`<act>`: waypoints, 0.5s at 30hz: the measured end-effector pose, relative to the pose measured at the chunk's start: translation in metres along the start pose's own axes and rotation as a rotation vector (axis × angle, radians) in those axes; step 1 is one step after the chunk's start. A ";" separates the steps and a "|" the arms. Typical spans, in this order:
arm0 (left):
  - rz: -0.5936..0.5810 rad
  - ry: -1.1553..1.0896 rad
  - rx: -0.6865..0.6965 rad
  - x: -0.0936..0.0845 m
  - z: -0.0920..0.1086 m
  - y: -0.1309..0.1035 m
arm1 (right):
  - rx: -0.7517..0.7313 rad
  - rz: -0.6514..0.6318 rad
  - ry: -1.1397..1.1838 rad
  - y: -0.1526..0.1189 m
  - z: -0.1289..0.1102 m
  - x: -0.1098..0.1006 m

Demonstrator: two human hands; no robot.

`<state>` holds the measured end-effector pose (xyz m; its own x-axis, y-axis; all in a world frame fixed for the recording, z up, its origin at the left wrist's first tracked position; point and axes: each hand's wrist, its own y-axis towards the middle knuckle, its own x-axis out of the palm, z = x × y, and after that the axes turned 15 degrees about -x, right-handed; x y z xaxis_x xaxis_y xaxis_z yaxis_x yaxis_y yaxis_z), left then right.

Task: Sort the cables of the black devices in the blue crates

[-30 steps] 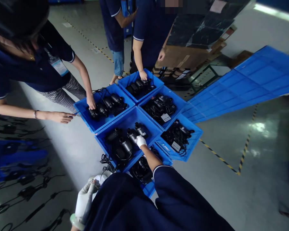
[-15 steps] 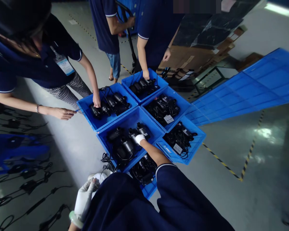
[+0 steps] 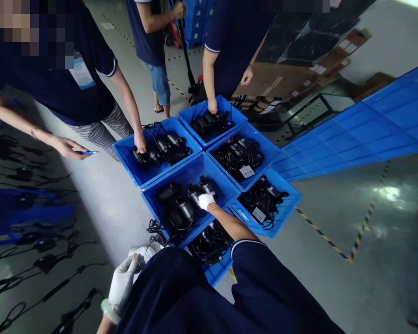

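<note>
My right hand (image 3: 206, 201), in a white glove, reaches into the middle blue bin (image 3: 191, 172) and rests on a black cylindrical pump (image 3: 194, 192) among several others with coiled cables. Whether the fingers grip it is unclear. My left hand (image 3: 122, 283), also gloved, stays low by my body at the bottom left, fingers curled around a white object (image 3: 142, 254) that my dark sleeve partly hides.
Several more blue bins (image 3: 251, 139) of black pumps and cables surround the middle one on the grey floor. A person's hand (image 3: 140, 142) is in the left bin, another's (image 3: 212, 105) in the far bin. Blue panels (image 3: 369, 125) lie right; loose cables (image 3: 38, 264) left.
The view has drifted slightly. My right hand stays on the pumps in the middle bin. The person at left has straightened and drawn the pen hand back to the left.
</note>
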<state>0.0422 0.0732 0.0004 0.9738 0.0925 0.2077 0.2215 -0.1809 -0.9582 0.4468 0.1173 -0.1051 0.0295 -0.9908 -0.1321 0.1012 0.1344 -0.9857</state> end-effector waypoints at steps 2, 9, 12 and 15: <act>-0.009 -0.011 0.001 0.000 -0.001 0.001 | 0.028 0.010 0.020 -0.002 0.002 -0.002; -0.033 0.022 0.030 0.000 0.001 0.000 | -0.036 -0.040 0.127 -0.007 0.002 -0.012; -0.006 0.005 0.023 0.000 0.001 0.000 | -0.051 -0.033 0.185 -0.011 -0.001 -0.020; 0.009 -0.008 -0.001 0.000 0.000 -0.002 | -0.063 -0.009 0.279 -0.023 -0.009 -0.029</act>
<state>0.0412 0.0733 0.0028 0.9754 0.0991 0.1971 0.2126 -0.1828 -0.9599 0.4348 0.1432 -0.0791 -0.2467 -0.9592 -0.1380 0.0383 0.1327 -0.9904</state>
